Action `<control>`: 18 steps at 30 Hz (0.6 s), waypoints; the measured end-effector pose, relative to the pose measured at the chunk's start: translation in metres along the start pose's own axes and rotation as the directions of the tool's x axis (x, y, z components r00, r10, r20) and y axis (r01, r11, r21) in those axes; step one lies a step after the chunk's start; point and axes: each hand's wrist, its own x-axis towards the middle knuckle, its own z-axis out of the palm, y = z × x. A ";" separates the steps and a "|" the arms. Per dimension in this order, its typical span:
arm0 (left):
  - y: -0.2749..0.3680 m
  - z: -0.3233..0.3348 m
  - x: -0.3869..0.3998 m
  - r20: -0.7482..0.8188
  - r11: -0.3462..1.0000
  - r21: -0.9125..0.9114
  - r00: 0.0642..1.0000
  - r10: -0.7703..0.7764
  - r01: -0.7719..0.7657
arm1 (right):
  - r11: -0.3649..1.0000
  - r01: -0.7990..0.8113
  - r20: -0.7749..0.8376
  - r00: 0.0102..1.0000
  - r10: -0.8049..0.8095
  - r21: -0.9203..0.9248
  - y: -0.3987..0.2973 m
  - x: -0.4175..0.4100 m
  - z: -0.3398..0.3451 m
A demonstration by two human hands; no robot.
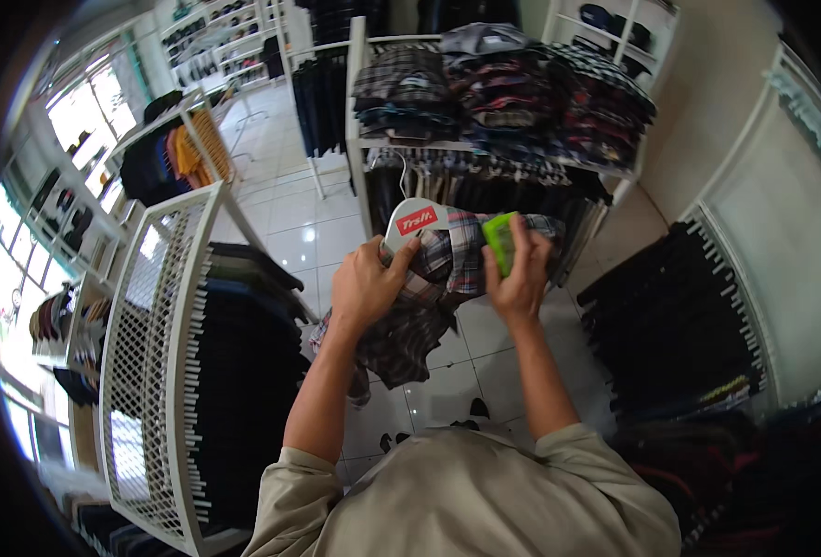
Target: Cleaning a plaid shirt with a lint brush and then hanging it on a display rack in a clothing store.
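Note:
My left hand [375, 282] grips the left side of a white clothes hanger [405, 212], whose broad top bears a red printed patch. On the hanger is a plaid shirt [462, 250], its lower part drooping below my wrist beside a darker plaid cloth [403, 341]. Between the fingers and thumb of my right hand [522, 278] is a small bright green object [499, 240], held against or just over the shirt's right shoulder; its exact kind is unclear.
Ahead, a white shelf [417, 143] bears folded plaid shirts [497, 90] above hanging clothes. A white mesh-topped rack [194, 278] with dark garments stands at left. More dark garments [675, 320] hang at right by a large pale framed panel [779, 244]. Tiled floor [445, 390] shows below.

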 end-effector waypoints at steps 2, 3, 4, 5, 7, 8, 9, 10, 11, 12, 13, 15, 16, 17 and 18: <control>0.014 0.016 0.012 0.043 1.000 -0.018 0.999 0.019 -0.018 | 0.978 -0.060 -0.204 0.979 0.019 -0.199 0.057 0.004 -0.027; 0.023 0.024 0.018 0.070 1.000 -0.026 0.997 0.013 -0.011 | 0.952 -0.192 -0.295 0.948 0.117 -0.240 0.084 0.002 -0.042; 0.031 0.030 0.022 0.069 0.999 -0.033 0.997 0.025 -0.022 | 0.912 -0.328 -0.341 0.910 0.235 -0.247 0.103 -0.001 -0.060; 0.037 0.038 0.024 0.077 0.999 -0.040 0.996 0.037 -0.034 | 0.855 -0.457 -0.388 0.855 0.345 -0.245 0.120 -0.007 -0.075; 0.043 0.060 0.034 0.067 0.998 -0.018 0.996 0.065 -0.064 | 0.848 -0.498 -0.460 0.806 0.373 -0.183 0.112 -0.004 -0.097; 0.049 0.070 0.039 0.091 0.998 0.007 0.994 0.062 -0.063 | 0.904 -0.391 -0.434 0.854 0.287 -0.172 0.099 -0.001 -0.102; 0.057 0.080 0.039 0.096 0.998 0.006 0.993 0.062 -0.062 | 0.946 -0.285 -0.401 0.894 0.203 -0.157 0.089 -0.001 -0.103; 0.069 0.087 0.037 0.096 0.996 -0.003 0.991 0.092 -0.092 | 0.968 -0.164 -0.329 0.940 0.094 -0.190 0.082 0.004 -0.104; 0.080 0.096 0.036 0.095 0.993 -0.012 0.988 0.120 -0.120 | 0.977 -0.038 -0.251 0.968 -0.016 -0.212 0.079 0.010 -0.102; 0.092 0.104 0.037 0.143 0.993 -0.030 0.983 0.113 -0.110 | 0.980 -0.011 -0.178 0.984 -0.025 -0.196 0.075 0.016 -0.102; 0.104 0.113 0.035 0.149 0.993 -0.034 0.982 0.119 -0.116 | 0.990 -0.002 -0.147 0.989 -0.019 -0.139 0.085 0.019 -0.098; 0.123 0.127 0.034 0.171 0.987 -0.095 0.975 0.143 -0.128 | 0.987 -0.055 -0.134 0.990 0.035 -0.148 0.124 0.020 -0.103; 0.128 0.130 0.033 0.181 0.990 -0.105 0.977 0.111 -0.093 | 0.970 -0.109 -0.194 0.979 0.067 -0.217 0.151 0.018 -0.109; 0.132 0.137 0.033 0.176 0.990 -0.106 0.979 0.106 -0.088 | 0.945 -0.164 -0.256 0.962 0.090 -0.284 0.185 0.017 -0.123; 0.137 0.146 0.035 0.162 0.993 -0.085 0.982 0.095 -0.082 | 0.908 -0.298 -0.342 0.920 0.192 -0.294 0.216 0.014 -0.139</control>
